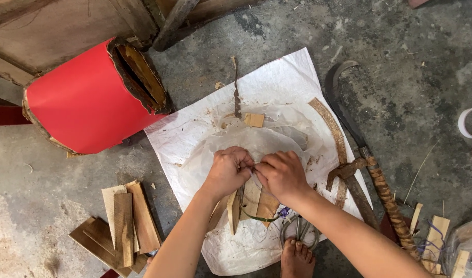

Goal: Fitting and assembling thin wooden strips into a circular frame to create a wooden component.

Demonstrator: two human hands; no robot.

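Wooden slats [250, 202] upright-fanned, long axes toward hands; left hand [228, 170], right hand [282, 175] pinching tops.

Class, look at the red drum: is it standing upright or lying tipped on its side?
Tipped: the red drum lies on its side on the concrete floor, its open end facing right.

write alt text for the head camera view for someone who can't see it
Seen from above, a person's left hand and right hand pinch something small together over thin wood pieces on a white sheet. A red drum lies at left, a curved blade at right.
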